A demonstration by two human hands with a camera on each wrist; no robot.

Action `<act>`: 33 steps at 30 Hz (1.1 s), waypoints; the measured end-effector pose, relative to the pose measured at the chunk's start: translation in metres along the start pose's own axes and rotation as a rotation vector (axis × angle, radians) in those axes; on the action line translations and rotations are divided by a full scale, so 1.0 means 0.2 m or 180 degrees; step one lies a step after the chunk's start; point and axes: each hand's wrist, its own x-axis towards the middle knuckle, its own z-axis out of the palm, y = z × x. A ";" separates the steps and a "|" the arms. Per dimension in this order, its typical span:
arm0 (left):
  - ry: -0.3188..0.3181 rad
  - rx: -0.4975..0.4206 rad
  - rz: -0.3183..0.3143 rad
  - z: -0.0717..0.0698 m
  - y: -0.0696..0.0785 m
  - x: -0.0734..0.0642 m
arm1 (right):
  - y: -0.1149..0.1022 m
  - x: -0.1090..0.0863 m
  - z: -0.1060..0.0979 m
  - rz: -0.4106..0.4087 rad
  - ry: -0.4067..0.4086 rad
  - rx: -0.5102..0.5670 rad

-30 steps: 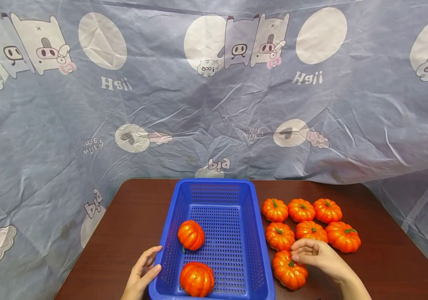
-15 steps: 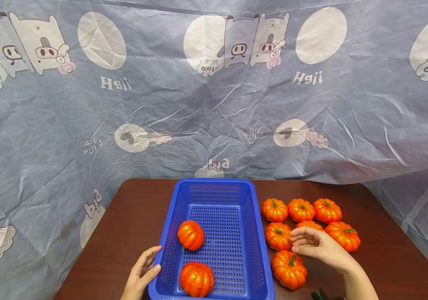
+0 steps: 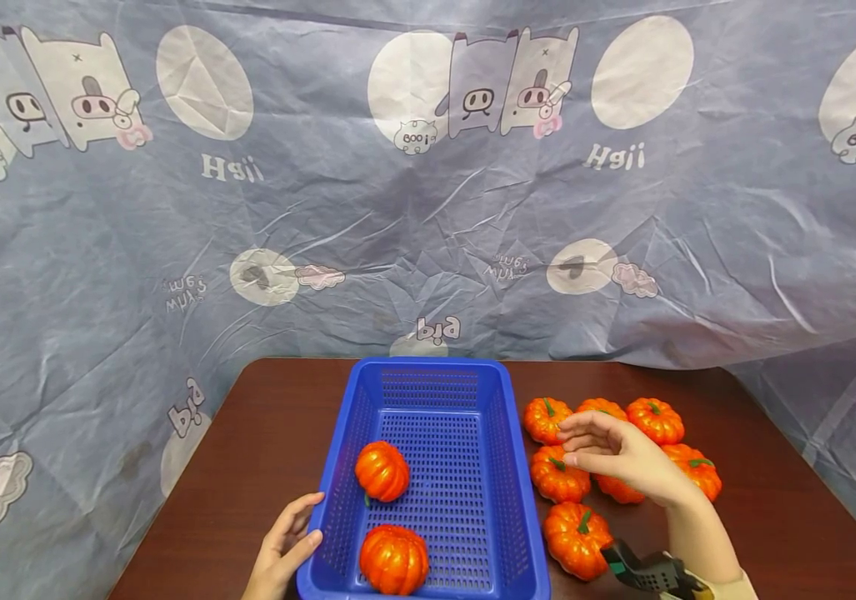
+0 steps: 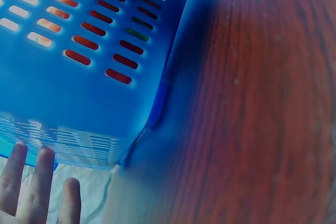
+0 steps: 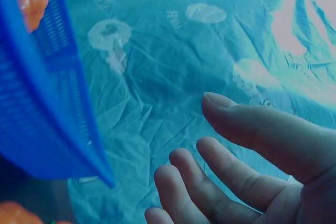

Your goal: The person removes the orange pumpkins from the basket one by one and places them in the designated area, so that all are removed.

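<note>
My left hand [image 3: 282, 546] rests against the left side of a blue plastic basket [image 3: 521, 500], fingertips and thumb tip at its rim. In the left wrist view its fingers [image 4: 39, 187] extend beside the slotted wall. Inside the basket lie an orange pumpkin [image 3: 382, 471] and, nearer the front, another pumpkin [image 3: 393, 560]. My right hand [image 3: 626, 458] hovers over the group of small pumpkins right of the basket, holding nothing, with thumb and fingers apart. Below its thumb is a pumpkin [image 3: 558, 475] with a green stem; the hand partly covers a pumpkin [image 3: 618, 490] behind it.
Several more pumpkins sit on the brown table [image 3: 285, 417], among them a front pumpkin [image 3: 578, 542] and a far right pumpkin [image 3: 655, 421]. A dark device [image 3: 648, 571] is strapped to my right wrist. A grey-blue printed cloth [image 3: 428, 208] hangs behind the table.
My right hand has risen away from the front pumpkin and moved farther back over the group, bringing its wrist device into view. The left hand, basket and pumpkins stay put.
</note>
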 end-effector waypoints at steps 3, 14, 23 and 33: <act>-0.0031 -0.0047 -0.0001 0.00 0.00 0.00 | -0.04 0.04 0.01 -0.0081 0.0002 -0.0044; 0.0048 0.0059 0.0006 0.00 0.00 0.00 | -0.18 0.19 0.09 -0.0311 -0.0080 -0.0022; 0.0104 0.0018 -0.0059 0.01 0.01 0.00 | -0.25 0.30 0.17 -0.0349 -0.0051 -0.0241; 0.0080 0.0070 -0.0035 0.00 0.00 0.00 | -0.31 0.43 0.30 -0.0529 -0.0188 -0.0210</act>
